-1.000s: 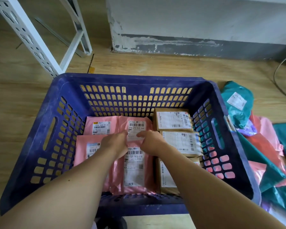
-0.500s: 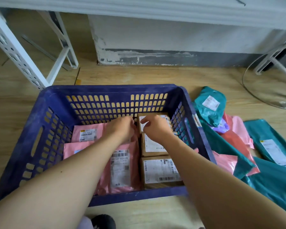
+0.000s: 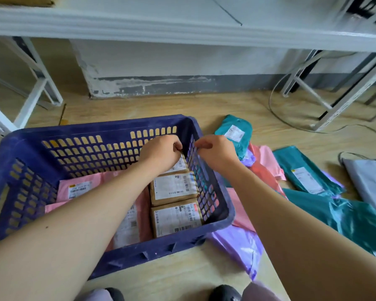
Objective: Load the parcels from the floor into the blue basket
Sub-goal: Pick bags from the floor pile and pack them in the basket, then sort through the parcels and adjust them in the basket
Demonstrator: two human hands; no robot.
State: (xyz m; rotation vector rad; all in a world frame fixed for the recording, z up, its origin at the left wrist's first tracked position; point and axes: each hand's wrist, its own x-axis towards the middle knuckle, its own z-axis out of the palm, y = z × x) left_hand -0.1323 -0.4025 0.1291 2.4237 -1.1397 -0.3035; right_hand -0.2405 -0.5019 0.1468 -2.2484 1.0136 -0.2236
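The blue basket (image 3: 96, 129) stands on the wood floor at the left. Inside lie pink mailers (image 3: 83, 187) on the left and brown boxes (image 3: 174, 187) with white labels along the right wall. My left hand (image 3: 161, 154) hovers inside the far right corner, fingers curled, holding nothing. My right hand (image 3: 215, 153) is just outside the right wall, fingers pinched together and empty. To the right on the floor lie a small teal parcel (image 3: 234, 135), a long teal parcel (image 3: 306, 172), a large teal bag (image 3: 345, 216), a pink mailer (image 3: 267, 157) and a purple bag (image 3: 239, 244).
A white shelf board (image 3: 182, 25) runs across the top, with white metal legs at the left (image 3: 37, 92) and right (image 3: 334, 101). A grey cable (image 3: 291, 120) loops over the floor at the right. A grey bag (image 3: 369, 181) lies far right. My shoe (image 3: 224, 293) shows at the bottom.
Both hands have left the pink mailer in the basket's middle and moved right and up to the basket's right wall. The view has swung up and to the right.
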